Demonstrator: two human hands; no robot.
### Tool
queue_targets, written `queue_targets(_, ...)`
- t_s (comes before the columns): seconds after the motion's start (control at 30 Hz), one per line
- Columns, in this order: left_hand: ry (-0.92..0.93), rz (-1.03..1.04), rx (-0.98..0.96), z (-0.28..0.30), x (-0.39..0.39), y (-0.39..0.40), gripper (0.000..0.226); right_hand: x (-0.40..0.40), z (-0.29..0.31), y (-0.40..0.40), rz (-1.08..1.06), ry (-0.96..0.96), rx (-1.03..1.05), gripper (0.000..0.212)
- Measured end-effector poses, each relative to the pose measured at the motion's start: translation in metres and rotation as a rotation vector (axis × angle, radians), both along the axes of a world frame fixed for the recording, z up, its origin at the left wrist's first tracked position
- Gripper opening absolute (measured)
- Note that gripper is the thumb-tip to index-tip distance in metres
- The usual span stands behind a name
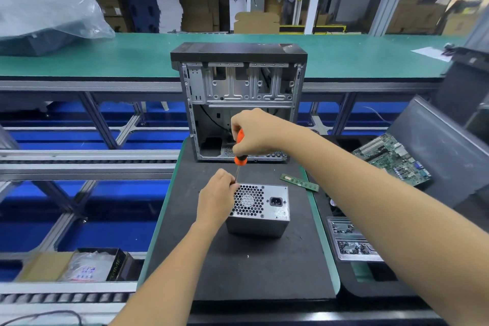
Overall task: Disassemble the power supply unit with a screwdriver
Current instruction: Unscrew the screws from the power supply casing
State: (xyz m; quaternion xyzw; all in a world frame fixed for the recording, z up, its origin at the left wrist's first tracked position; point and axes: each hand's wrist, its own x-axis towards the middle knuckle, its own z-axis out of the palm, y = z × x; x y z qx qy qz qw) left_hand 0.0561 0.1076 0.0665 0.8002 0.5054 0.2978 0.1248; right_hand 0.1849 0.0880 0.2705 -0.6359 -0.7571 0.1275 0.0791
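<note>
A silver power supply unit [260,209] stands on a dark foam mat [238,267], its honeycomb fan grille and power socket facing up. My right hand [255,132] grips the orange and black handle of a screwdriver [240,152], held upright with the shaft running down to the unit's top left corner. My left hand [218,197] holds the unit's left side, its fingertips pinching the screwdriver shaft near the tip. The tip itself is hidden behind my fingers.
An open, gutted computer case [239,103] stands just behind the mat. A memory stick [299,182] lies right of the screwdriver. A green motherboard [394,159] and a tray of small parts [349,241] sit at the right. Conveyor rails [87,159] run at the left.
</note>
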Motion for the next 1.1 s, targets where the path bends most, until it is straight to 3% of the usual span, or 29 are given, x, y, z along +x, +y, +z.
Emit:
queue_targets(0.13, 0.002, 0.011, -0.033, -0.001, 0.003, -0.001, 0.019, 0.001, -0.001, -0.001, -0.029, 0.02, 0.06, 0.018)
queue_targets(0.3, -0.161, 0.063, -0.142, 0.0, -0.005, 0.0, 0.024, 0.001, 0.003, -0.003, -0.072, 0.123, 0.089, 0.017)
queue_targets(0.4, -0.2, 0.091, -0.164, 0.002, -0.015, 0.002, 0.024, 0.002, 0.002, -0.003, -0.075, 0.138, -0.054, 0.024)
queue_targets(0.57, -0.158, 0.058, -0.114, -0.003, -0.041, 0.007, 0.02, 0.003, -0.018, 0.0, -0.007, -0.091, -0.322, 0.032)
queue_targets(0.67, -0.092, 0.088, -0.152, -0.012, -0.055, 0.012, 0.019, 0.011, -0.037, 0.007, -0.049, -0.105, -0.326, 0.033)
queue_targets(0.83, 0.081, 0.107, -0.362, -0.04, -0.072, 0.019, 0.003, 0.019, -0.079, 0.008, -0.067, 0.017, -0.375, 0.013)
queue_targets(0.97, 0.232, 0.13, -0.505, -0.058, -0.068, 0.023, 0.012, 0.014, -0.105, 0.011, -0.067, 0.031, -0.416, 0.015)
queue_targets(1.1, 0.397, 0.126, -0.454, -0.07, -0.057, 0.024, 0.017, 0.009, -0.114, 0.017, -0.039, -0.038, -0.415, 0.017)
